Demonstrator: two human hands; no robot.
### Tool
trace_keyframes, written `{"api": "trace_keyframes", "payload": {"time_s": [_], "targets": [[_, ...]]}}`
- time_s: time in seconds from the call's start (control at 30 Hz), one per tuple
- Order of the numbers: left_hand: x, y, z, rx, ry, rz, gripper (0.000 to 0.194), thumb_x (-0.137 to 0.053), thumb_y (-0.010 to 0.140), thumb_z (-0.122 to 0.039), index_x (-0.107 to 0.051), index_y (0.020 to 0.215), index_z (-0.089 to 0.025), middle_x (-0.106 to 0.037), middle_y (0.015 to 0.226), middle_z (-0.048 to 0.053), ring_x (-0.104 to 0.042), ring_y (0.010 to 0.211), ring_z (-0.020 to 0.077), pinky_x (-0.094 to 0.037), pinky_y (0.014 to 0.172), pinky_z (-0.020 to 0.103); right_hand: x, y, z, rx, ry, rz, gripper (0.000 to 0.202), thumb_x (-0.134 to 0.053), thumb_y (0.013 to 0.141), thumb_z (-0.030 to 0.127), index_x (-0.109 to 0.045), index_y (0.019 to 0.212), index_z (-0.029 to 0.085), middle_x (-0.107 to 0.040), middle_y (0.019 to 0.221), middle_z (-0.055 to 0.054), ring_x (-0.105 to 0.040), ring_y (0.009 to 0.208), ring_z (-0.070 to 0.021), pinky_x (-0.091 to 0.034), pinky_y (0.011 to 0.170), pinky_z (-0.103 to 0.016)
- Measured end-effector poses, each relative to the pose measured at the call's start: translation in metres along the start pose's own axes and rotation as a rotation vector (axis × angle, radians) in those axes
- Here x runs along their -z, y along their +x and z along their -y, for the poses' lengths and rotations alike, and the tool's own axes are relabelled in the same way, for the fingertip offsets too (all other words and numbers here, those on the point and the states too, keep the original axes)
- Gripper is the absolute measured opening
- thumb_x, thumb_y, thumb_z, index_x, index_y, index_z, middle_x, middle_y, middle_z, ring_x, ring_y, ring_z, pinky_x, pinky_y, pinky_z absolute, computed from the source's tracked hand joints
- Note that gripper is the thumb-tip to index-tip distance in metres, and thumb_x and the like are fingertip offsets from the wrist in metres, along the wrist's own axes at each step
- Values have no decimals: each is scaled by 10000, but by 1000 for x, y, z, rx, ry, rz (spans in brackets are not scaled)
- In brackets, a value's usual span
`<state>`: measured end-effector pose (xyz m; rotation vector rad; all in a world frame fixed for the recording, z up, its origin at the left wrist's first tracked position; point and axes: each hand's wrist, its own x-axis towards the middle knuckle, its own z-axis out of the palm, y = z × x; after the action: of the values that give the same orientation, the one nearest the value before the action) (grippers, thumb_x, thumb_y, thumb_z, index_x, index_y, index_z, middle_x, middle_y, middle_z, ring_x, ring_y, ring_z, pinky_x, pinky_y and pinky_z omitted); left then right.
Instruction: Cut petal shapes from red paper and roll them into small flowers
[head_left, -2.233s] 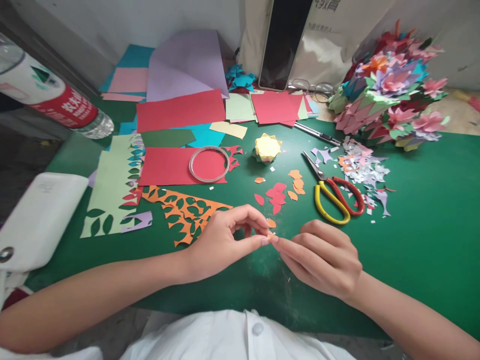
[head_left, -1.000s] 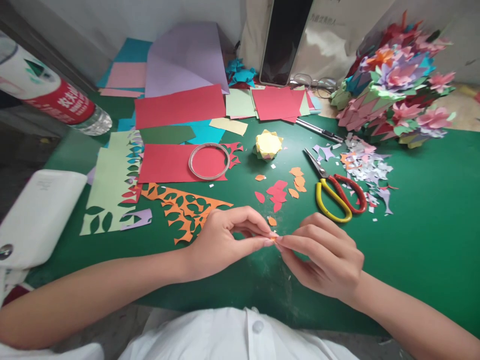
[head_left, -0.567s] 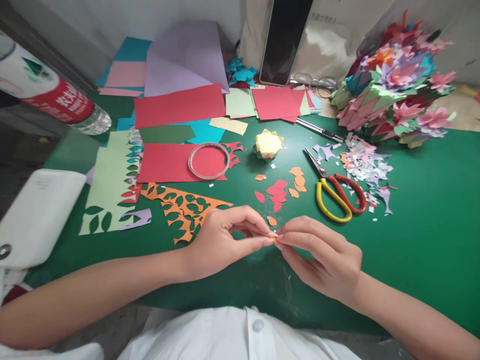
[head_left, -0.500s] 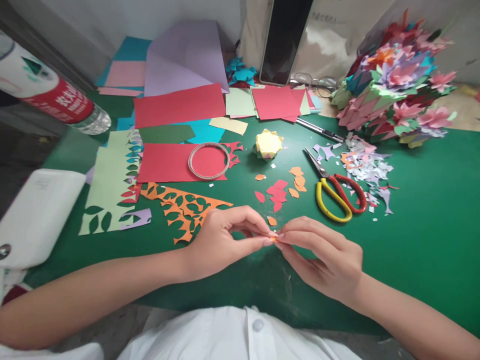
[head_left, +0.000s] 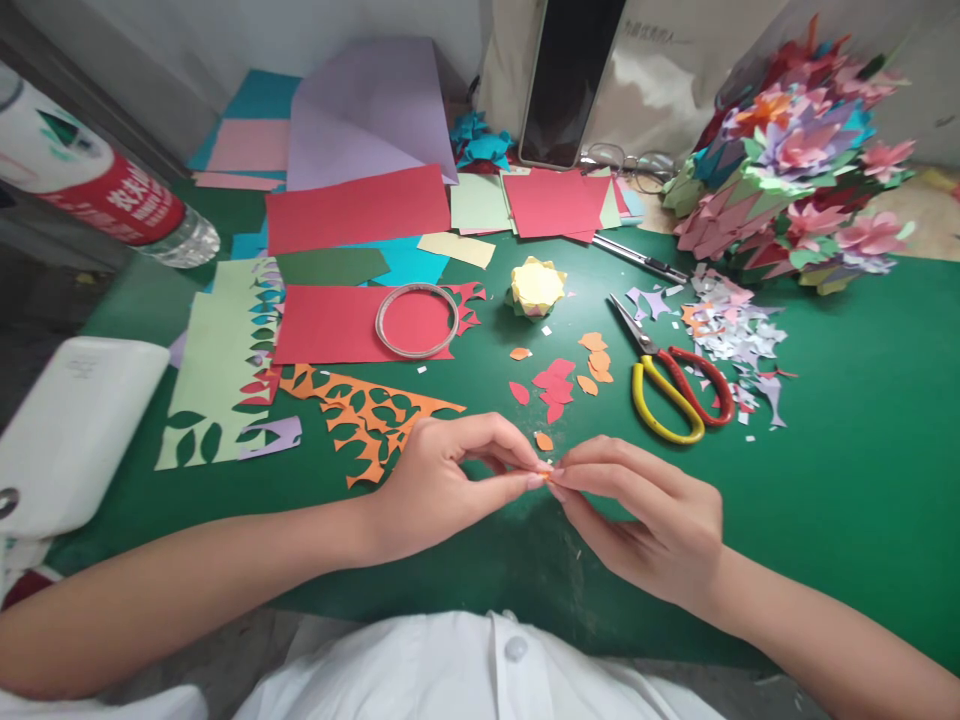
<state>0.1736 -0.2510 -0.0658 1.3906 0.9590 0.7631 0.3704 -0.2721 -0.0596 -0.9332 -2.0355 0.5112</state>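
My left hand [head_left: 457, 478] and my right hand [head_left: 637, 515] meet fingertip to fingertip over the green table. Between them is a tiny orange paper petal [head_left: 547, 476], pinched by both and mostly covered by the fingers. Just beyond the fingertips lies a loose orange petal [head_left: 544, 441]. Farther off are a cluster of red petals [head_left: 556, 380] and several orange petals [head_left: 598, 362]. A yellow folded-paper ball [head_left: 538, 287] stands behind these. Scissors [head_left: 667, 385] with one yellow and one red handle rest to the right, blades pointing away.
Cut-out orange paper [head_left: 375, 410], pale green paper [head_left: 217, 350] and a tape roll [head_left: 417, 350] on red paper lie left. A bottle [head_left: 112, 180] and a white device [head_left: 79, 430] stand farther left. A utility knife [head_left: 641, 260], paper scraps [head_left: 735, 330] and paper flowers [head_left: 810, 170] are right.
Both hands stay nearly in place, the fingertips pressing slightly closer so that less of the orange petal shows. The things on the table have not moved.
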Motion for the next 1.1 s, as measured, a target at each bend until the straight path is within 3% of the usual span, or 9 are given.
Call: {"api": "trace_keyframes", "payload": {"time_s": [0.43, 0.73, 1.1], "targets": [[1, 0, -1, -30, 42, 1, 54, -710, 776, -140, -669, 761, -172, -715, 750, -13, -670, 679, 89, -542, 634, 166, -4, -3, -1, 31, 22, 6, 162, -608, 812, -19, -628, 871, 130, -640, 752, -73, -612, 656, -133, -545, 591, -244], [2, -2, 0, -52, 72, 19, 78, -670, 785, -110, -651, 775, -185, -694, 761, -20, -647, 689, 100, -508, 614, 197, -4, -4, -5, -22, 112, 26, 291, -641, 785, -7, -570, 1019, 150, -651, 792, -62, -623, 713, -153, -556, 612, -267], [3, -3, 4, -113, 72, 8, 56, -696, 799, -130, -679, 796, -183, -731, 791, 1, -676, 708, 119, -532, 617, 211, -3, -2, -1, 51, 79, -17, 173, -642, 792, -41, -647, 882, 107, -667, 743, -76, -632, 657, -131, -553, 593, -234]]}}
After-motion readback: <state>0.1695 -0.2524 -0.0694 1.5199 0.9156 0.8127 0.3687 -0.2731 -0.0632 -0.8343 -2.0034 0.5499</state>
